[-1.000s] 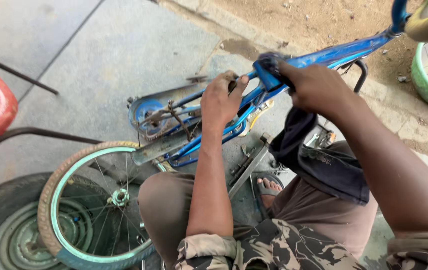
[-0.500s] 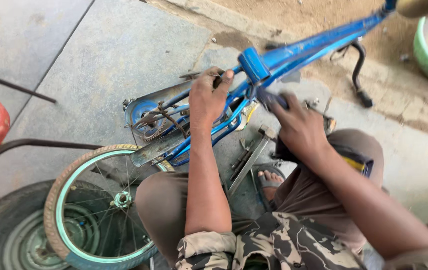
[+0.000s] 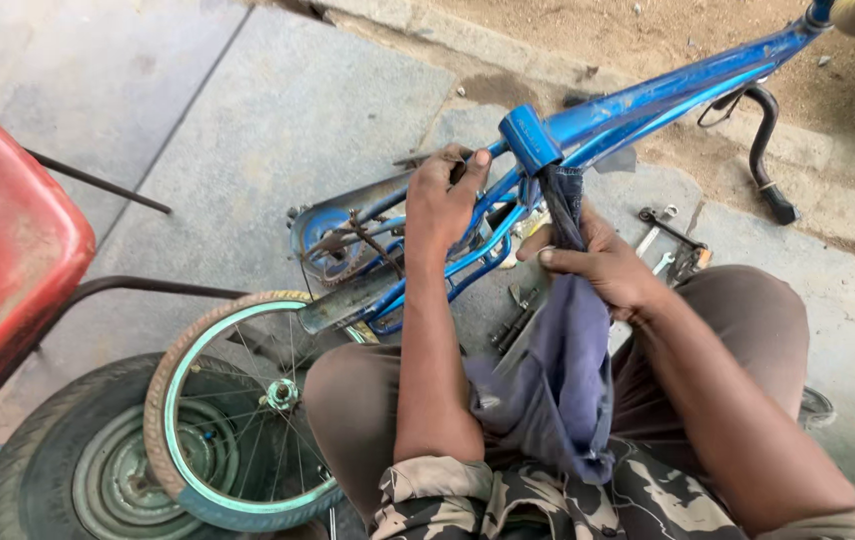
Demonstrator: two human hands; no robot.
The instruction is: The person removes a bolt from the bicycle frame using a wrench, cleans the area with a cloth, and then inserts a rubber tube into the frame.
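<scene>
bike frame (image 3: 648, 95): blue steel tube, lying inverted/tilted on the concrete floor (image 3: 248, 130), running from near left (rear wheel end) to far right. judged stiff, moderately heavy, painted tube fairly slick; will not flex under hand load but can pivot or roll on its contact pts.

left hand (image 3: 445, 200): clenched around the rear tubes of the frame, just right of the chain (image 3: 348, 255) and sprocket area. fingers wrapped over the top, wrist straight. acts as a brace.

right hand (image 3: 598, 262): grasping a dark blue-grey cloth (image 3: 558, 380), pinched between thumb and fingers just below the blue seat clamp (image 3: 530, 138). upper end of cloth goes up to the tube under the clamp; whether it wraps fully around cannot be told. lower end hangs slack over the person's lap.

cloth: soft, light, limp; grips well on paint, no fragility. take hold close to the tube for control, as shown.

handling notes:
- hold frame at bare tube sections, e.g. near the clamp or mid top tube. avoid the chain and sprocket: rusty, likely greasy, pinch risk.
- rear wheel (image 3: 248, 400), teal rim w/ tan tyre, sits near left against the knee; spokes thin, do not lift by them.
- pedal crank (image 3: 768, 150) projects far right; may snag.

surroundings: spanners (image 3: 663, 235) on the floor right of the right hand; red chair (image 3: 8, 250) at left; dark car tyre (image 3: 38, 500) near left under the wheel.
</scene>
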